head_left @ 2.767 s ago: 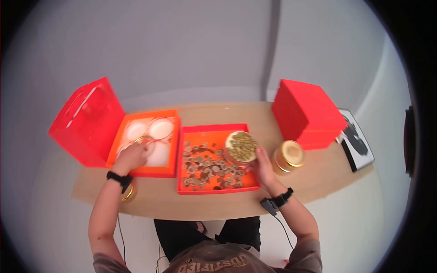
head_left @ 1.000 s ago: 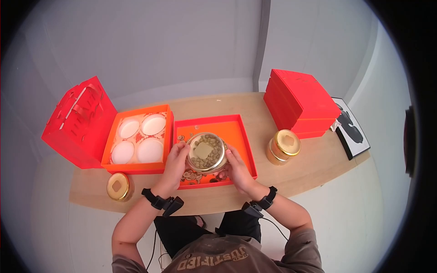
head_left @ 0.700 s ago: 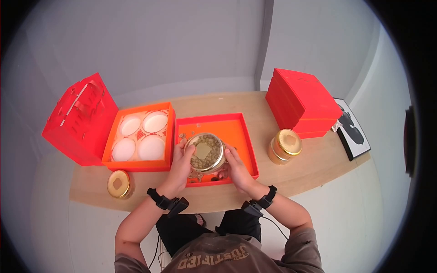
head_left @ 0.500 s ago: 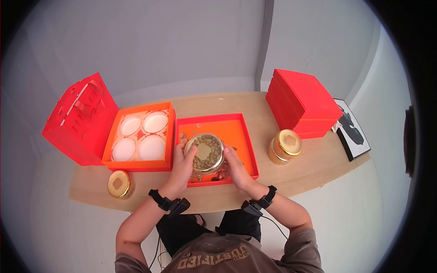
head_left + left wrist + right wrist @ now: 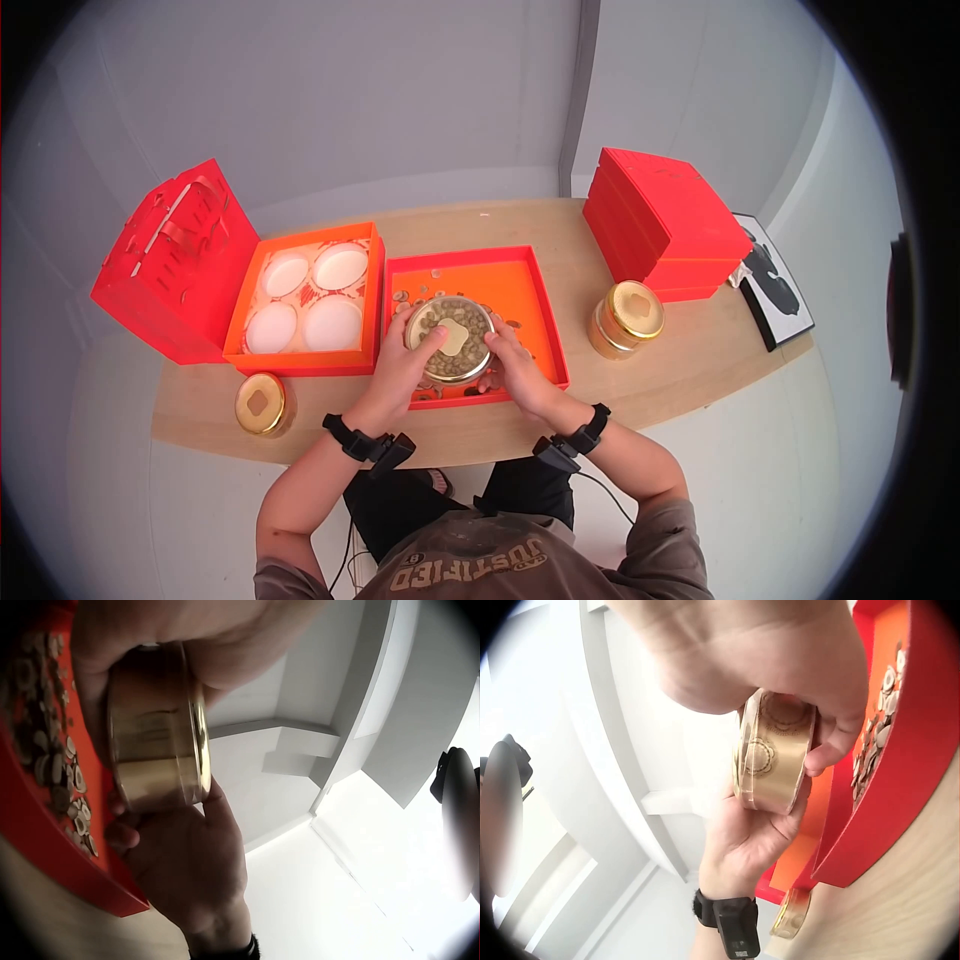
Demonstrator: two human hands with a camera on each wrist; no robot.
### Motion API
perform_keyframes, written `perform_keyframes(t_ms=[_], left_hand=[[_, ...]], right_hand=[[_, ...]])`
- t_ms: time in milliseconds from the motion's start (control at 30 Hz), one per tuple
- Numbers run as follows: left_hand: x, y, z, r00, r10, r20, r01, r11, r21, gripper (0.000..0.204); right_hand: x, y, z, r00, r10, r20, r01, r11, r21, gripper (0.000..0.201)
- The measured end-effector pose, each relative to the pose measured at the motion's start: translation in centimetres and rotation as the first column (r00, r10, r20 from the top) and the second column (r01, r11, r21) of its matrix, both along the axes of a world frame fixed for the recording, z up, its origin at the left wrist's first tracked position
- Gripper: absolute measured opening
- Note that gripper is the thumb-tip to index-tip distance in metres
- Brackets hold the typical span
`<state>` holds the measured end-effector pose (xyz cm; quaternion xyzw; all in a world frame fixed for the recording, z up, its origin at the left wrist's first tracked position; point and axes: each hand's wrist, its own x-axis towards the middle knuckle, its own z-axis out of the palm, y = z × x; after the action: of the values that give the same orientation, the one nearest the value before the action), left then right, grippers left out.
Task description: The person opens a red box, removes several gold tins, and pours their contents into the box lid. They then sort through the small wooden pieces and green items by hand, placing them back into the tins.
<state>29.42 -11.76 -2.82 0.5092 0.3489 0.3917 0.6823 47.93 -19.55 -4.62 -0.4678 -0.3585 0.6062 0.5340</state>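
Observation:
Both hands hold a round canister [image 5: 468,362] with a gold rim and a see-through lid, over the red tray [image 5: 552,335]. Greenish pellets show through the lid, which has a pale sticker [image 5: 453,338] in its middle. My left hand [image 5: 402,362] grips the canister's left side, its thumb lying on the lid at the sticker. My right hand [image 5: 524,378] grips the opposite side with its fingers [image 5: 836,746] curled around the wall. A gold label [image 5: 780,761] circles the canister in the right wrist view. Loose brown round slices [image 5: 79,780] lie in the tray below, partly hidden by the hands.
Left of the tray stands an orange-lined box [image 5: 372,300] with several white round wells, beside a red carton [image 5: 180,265]. Closed gold-lidded jars stand at front left [image 5: 262,405] and right [image 5: 628,320]. A red box [image 5: 665,225] and framed picture [image 5: 778,290] are at right.
At first my left hand was at the orange-lined box while my right held the canister uncovered. Now the lid is on, both hands hold it, and my left thumb has slid inward onto the sticker.

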Motion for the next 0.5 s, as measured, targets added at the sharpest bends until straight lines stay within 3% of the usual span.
perform_keyframes(t_ms=[167, 233, 500], left_hand=[[-0.1, -0.5, 1.4, 1.0, 0.004, -0.021, -0.003, 0.999, 0.046, 0.057], [-0.3, -0.8, 1.9, 1.0, -0.009, -0.022, 0.01, 1.0, 0.026, 0.063], [0.0, -0.5, 0.8, 0.998, 0.006, 0.058, -0.005, 1.0, -0.006, 0.059]], right_hand=[[0.4, 0.1, -0.2, 0.997, 0.066, -0.034, -0.064, 0.997, 0.045, 0.067], [0.6, 0.1, 0.3, 0.999, 0.049, 0.006, -0.049, 0.998, -0.035, 0.067], [-0.1, 0.2, 1.8, 0.989, 0.039, 0.142, -0.036, 0.999, -0.026, 0.069]])
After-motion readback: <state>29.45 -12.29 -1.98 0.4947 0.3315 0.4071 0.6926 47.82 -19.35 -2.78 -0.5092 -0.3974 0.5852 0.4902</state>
